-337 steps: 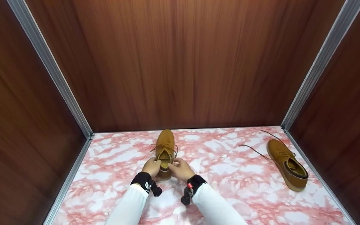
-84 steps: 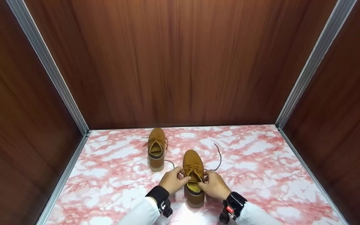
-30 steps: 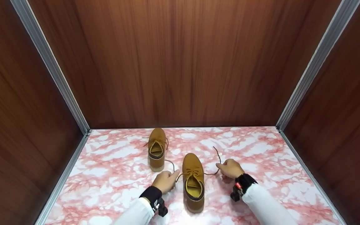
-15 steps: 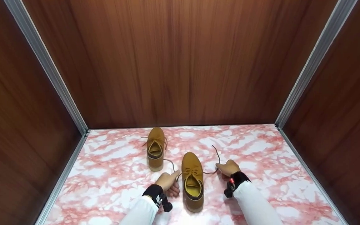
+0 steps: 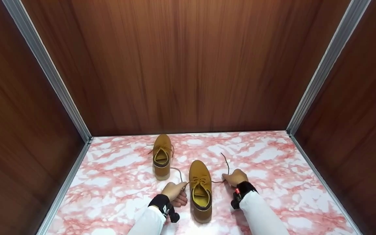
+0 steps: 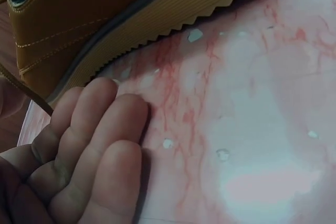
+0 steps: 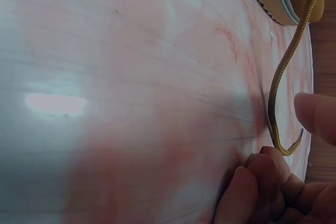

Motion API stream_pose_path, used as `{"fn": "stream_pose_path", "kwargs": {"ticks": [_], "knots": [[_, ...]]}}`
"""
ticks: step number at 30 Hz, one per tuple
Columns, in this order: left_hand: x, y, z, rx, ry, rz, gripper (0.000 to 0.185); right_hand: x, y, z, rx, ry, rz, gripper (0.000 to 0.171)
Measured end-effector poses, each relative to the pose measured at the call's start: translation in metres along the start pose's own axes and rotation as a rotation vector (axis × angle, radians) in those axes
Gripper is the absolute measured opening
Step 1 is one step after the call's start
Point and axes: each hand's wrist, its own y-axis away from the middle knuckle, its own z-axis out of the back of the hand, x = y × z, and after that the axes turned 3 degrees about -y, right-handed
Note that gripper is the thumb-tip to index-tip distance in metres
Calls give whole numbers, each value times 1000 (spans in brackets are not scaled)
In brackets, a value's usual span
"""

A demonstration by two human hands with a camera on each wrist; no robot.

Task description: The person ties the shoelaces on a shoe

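I'm looking down at the pink marbled desk (image 5: 273,182) boxed in by brown wood walls (image 5: 188,65). Nearer shoe (image 5: 200,191) sits dead centre between my two grips, long axis running straight away from me, toe far, heel close. Second shoe (image 5: 161,156) stands beyond and to the outside of the left grip, apart from it, laces done up by the look of it. Left hand (image 5: 175,193) rests on the desk just beside the nearer shoe's sole, fingers curled, one lace end (image 5: 184,186) pinched and running inward to the eyelets. Right hand (image 5: 235,178) mirrors it on the other side, fingers curled on the other lace end (image 5: 223,169); the wrist view shows that cord (image 7: 286,72) hooked between thumb and fingers. Both laces run out sideways, across the shoe's axis, each hand equally near.
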Motion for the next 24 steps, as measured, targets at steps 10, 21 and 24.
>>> {"fn": "stream_pose_path", "kwargs": {"ticks": [10,21,24], "knots": [[0,0,1,-3,5,-20,49,-6,-10,-5,-22,57,80,26],[-4,0,0,-9,101,-58,28,-2,-3,-1,-17,104,97,13],[-8,-4,1,-49,53,-126,24,5,5,3,-9,128,91,13]]}}
